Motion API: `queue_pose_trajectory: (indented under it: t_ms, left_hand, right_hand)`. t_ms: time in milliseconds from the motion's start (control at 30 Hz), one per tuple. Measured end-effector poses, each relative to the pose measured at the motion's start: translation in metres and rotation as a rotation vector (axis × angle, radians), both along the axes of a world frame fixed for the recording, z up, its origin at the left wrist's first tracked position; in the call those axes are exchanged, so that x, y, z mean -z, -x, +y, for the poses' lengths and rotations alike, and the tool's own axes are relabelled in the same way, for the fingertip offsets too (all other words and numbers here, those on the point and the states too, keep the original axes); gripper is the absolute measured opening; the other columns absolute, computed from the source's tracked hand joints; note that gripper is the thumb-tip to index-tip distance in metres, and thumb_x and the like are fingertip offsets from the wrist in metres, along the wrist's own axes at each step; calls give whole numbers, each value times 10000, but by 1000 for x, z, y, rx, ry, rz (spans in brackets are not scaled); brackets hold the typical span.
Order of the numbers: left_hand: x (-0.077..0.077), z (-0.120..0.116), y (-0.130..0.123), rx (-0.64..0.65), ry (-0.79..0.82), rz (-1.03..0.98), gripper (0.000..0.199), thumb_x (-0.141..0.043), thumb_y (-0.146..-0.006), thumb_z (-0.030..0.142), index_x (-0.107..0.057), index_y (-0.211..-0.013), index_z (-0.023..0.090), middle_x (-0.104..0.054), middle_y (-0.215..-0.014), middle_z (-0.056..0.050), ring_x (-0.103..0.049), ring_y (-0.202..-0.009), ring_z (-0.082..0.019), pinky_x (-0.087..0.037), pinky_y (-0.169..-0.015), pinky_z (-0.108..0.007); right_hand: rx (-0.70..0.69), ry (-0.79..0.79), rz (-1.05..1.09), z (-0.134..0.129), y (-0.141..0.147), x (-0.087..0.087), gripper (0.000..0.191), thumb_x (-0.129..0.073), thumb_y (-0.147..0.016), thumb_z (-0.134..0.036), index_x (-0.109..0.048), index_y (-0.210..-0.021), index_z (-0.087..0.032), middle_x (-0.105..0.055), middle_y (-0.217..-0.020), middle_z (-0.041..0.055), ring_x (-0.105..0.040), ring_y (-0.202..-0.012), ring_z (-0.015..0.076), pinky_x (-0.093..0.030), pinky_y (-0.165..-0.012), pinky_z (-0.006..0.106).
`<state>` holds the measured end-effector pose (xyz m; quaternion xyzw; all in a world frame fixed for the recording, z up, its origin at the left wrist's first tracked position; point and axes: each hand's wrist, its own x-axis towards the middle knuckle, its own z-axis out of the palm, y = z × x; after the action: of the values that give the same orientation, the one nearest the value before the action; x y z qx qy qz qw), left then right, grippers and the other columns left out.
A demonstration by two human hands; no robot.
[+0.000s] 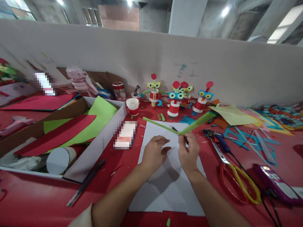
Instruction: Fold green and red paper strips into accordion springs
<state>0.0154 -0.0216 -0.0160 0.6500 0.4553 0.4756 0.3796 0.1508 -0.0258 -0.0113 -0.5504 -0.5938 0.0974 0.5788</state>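
My right hand [188, 152] pinches two light green paper strips [197, 123] where they meet at an angle. One strip points to the upper right, the other to the upper left. My left hand [155, 152] is just to the left, its thumb and fingers apart with nothing between them. Both hands are above a white sheet of paper [163, 195] on the red table [113, 195]. A dark pen [174, 128] lies on the sheet beyond my hands.
Paper-cup robot figures [174, 108] stand along the back wall. On the left is a box [101, 143] of coloured paper, with a pen [86, 183] beside it. Right of the sheet lie scissors [233, 179], a glue gun [219, 140] and blue set squares [236, 137].
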Motion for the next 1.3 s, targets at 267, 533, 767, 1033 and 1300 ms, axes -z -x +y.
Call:
queue_pose_trajectory:
  t_ms: [267,533,767,1033,1300]
  left_hand:
    - [0,5,0,-46,169,-157,223,-742,-660,224,-761,-882,242,-702,-810,-65,-603,-753,-221,-440,-754,-326]
    - [-8,7,1,89,429,-531,211,-755,-668,324,-768,-812,171,-734,-791,-60,-633,-854,-215,-454,-855,-345]
    - [-7,5,-1,104,487,-750,238,-831,-565,261,-766,-777,175,-717,-733,-31,-620,-793,-171,-442,-839,-308]
    - [-5,12,4,28,515,-866,214,-855,-510,254,-716,-639,155,-658,-653,-3,-566,-692,-122,-426,-736,-255]
    - [-12,11,5,104,589,-957,273,-868,-526,299,-665,-608,138,-604,-639,11,-522,-620,-84,-429,-657,-225]
  right_hand:
    - [-78,149,97,6,0,3,161,-544,-841,-327,-591,-734,-216,-633,-763,33,-540,-758,201,-406,-745,338]
    - [-445,358,395,11,8,23,183,-576,-821,-361,-666,-762,-214,-652,-749,0,-559,-732,175,-435,-757,308]
    - [-398,344,375,3,13,15,176,-610,-815,-366,-692,-795,-212,-682,-816,26,-570,-782,193,-437,-768,319]
    - [-610,437,503,4,18,5,256,-605,-823,-449,-678,-804,-204,-664,-773,8,-564,-732,159,-444,-728,282]
    - [-504,349,455,4,12,6,338,-731,-725,-337,-642,-1039,-250,-619,-967,20,-568,-800,155,-469,-720,283]
